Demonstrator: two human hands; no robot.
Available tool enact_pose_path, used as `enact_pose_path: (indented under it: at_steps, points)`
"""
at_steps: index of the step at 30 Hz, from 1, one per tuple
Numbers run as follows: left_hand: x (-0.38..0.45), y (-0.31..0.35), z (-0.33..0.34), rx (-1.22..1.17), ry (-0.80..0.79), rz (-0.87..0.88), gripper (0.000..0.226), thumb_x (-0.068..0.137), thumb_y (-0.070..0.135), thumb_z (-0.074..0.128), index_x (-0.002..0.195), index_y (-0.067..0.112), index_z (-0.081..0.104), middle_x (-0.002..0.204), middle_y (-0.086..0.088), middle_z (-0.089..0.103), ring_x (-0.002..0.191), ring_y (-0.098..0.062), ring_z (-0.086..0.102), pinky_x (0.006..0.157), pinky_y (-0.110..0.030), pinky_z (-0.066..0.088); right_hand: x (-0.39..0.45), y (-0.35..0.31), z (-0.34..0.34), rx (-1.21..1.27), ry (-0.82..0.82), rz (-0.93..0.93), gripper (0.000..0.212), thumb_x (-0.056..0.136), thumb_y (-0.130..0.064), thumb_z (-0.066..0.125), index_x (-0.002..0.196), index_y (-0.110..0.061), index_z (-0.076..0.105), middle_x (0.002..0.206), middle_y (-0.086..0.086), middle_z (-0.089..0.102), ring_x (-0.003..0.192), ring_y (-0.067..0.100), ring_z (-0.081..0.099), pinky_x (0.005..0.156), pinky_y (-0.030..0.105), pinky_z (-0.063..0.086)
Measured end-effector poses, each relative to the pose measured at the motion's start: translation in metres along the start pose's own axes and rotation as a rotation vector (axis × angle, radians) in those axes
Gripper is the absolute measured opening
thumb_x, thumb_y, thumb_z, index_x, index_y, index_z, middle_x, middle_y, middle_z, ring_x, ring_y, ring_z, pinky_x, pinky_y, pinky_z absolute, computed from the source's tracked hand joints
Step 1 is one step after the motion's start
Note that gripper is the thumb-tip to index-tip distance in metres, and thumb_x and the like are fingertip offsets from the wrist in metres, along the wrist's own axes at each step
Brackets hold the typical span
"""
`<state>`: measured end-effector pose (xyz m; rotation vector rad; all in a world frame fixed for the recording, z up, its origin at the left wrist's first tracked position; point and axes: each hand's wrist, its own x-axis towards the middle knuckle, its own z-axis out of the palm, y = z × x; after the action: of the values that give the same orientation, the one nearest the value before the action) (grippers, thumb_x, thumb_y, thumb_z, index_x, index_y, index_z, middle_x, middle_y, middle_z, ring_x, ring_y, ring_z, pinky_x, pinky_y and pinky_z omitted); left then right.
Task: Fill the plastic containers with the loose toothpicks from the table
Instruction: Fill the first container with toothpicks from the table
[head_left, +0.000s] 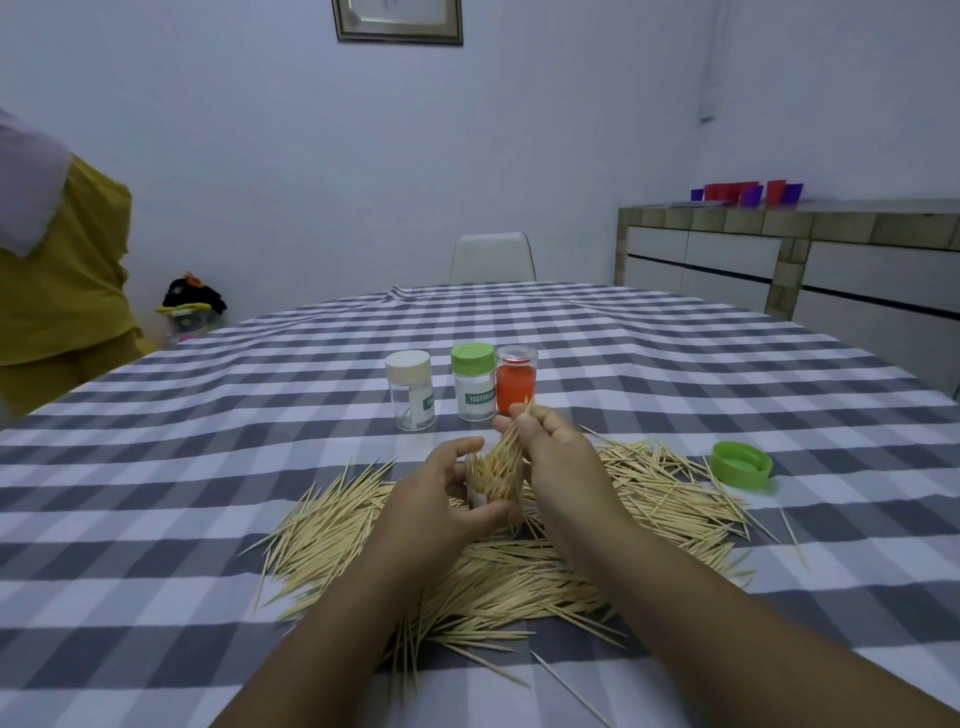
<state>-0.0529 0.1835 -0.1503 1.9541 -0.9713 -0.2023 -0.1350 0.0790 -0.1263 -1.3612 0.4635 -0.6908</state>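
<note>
Fingers (519, 415) of right hand (556, 457) pinched together on a bundle of toothpicks (501, 457), tips angled down into the open container (491, 486). Left hand (441, 493) curled round that container, thumb at the near side, holding it just above the table (156, 519). Loose toothpicks (519, 582) heaped under and around both hands, spreading from 9 to 3 o'clock. Green lid (741, 464) lies upturned at 2 o'clock of the hands. At 12 o'clock, three capped containers in a row: cream-lidded (409, 389), green-lidded (472, 382), clear-topped orange (516, 382).
</note>
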Motion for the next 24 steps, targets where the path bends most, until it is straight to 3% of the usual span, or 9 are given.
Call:
enact_pose_path:
  at_steps: [4,6,9,13,16,18,21,22,24]
  points:
    - [0.001,-0.001,0.0,-0.007,0.002,0.009,0.072,0.069,0.036,0.083,0.131,0.038,0.045,0.088,0.015,0.067,0.087,0.009,0.06,0.072,-0.011,0.042,0.002,-0.002,-0.002,-0.038,0.028,-0.096,0.02,0.102,-0.026,0.041,0.109,-0.034,0.057,0.105,-0.011,0.069,0.1,0.01,0.063,0.082,0.035,0.056]
    - [0.002,-0.002,0.0,-0.008,0.001,0.012,0.071,0.069,0.037,0.083,0.13,0.039,0.045,0.085,0.015,0.067,0.084,0.012,0.06,0.069,-0.009,0.041,0.002,-0.002,-0.005,-0.131,0.012,-0.154,0.021,0.1,-0.025,0.045,0.103,-0.038,0.061,0.109,-0.01,0.068,0.104,0.008,0.061,0.086,0.028,0.052]
    - [0.002,-0.002,0.0,-0.004,0.0,0.018,0.07,0.07,0.036,0.082,0.13,0.038,0.046,0.085,0.015,0.067,0.083,0.013,0.059,0.067,-0.006,0.041,0.0,-0.001,-0.007,-0.261,-0.035,-0.194,0.024,0.098,-0.019,0.049,0.114,-0.027,0.065,0.112,-0.011,0.067,0.101,-0.002,0.058,0.074,0.006,0.044]
    - [0.002,-0.002,-0.001,-0.007,-0.006,0.023,0.067,0.071,0.034,0.081,0.128,0.038,0.046,0.087,0.017,0.067,0.08,0.013,0.06,0.063,-0.002,0.042,-0.003,-0.001,-0.008,-0.314,-0.136,-0.231,0.029,0.099,-0.021,0.048,0.125,-0.022,0.062,0.109,-0.019,0.06,0.089,-0.018,0.053,0.068,-0.002,0.041]
    - [0.001,-0.001,-0.001,0.004,0.002,0.039,0.058,0.074,0.03,0.079,0.122,0.04,0.048,0.086,0.018,0.066,0.077,0.015,0.058,0.06,-0.001,0.04,-0.003,0.001,-0.006,-0.471,-0.207,-0.323,0.03,0.097,-0.027,0.051,0.124,-0.021,0.063,0.124,-0.016,0.057,0.111,-0.012,0.046,0.087,0.0,0.033]
    - [0.001,-0.001,-0.001,0.014,0.012,0.041,0.056,0.074,0.029,0.079,0.121,0.039,0.048,0.086,0.017,0.066,0.078,0.015,0.058,0.061,-0.001,0.04,-0.003,0.005,-0.003,-0.564,-0.153,-0.392,0.026,0.095,-0.025,0.055,0.116,-0.02,0.068,0.122,-0.013,0.06,0.114,-0.008,0.045,0.092,0.001,0.031]
    - [0.001,-0.001,0.0,-0.009,0.009,0.023,0.061,0.072,0.032,0.081,0.123,0.039,0.048,0.088,0.014,0.067,0.08,0.013,0.059,0.065,-0.002,0.042,0.001,0.009,-0.006,-0.518,0.043,-0.363,0.023,0.094,-0.019,0.057,0.113,-0.024,0.069,0.115,-0.009,0.065,0.107,0.004,0.057,0.094,0.024,0.048]
    - [0.001,-0.002,0.0,-0.019,0.005,0.018,0.064,0.071,0.032,0.082,0.124,0.04,0.047,0.089,0.014,0.067,0.081,0.013,0.059,0.066,-0.002,0.042,0.002,0.008,-0.008,-0.505,0.071,-0.345,0.025,0.094,-0.019,0.056,0.116,-0.025,0.067,0.117,-0.008,0.065,0.107,0.005,0.058,0.092,0.024,0.049]
    - [0.001,-0.002,0.0,-0.028,0.0,0.019,0.066,0.07,0.032,0.082,0.125,0.04,0.047,0.086,0.013,0.067,0.081,0.013,0.059,0.067,-0.001,0.042,0.003,0.007,-0.01,-0.528,0.065,-0.331,0.029,0.097,-0.022,0.053,0.124,-0.023,0.063,0.125,-0.006,0.063,0.109,0.001,0.053,0.088,0.012,0.042]
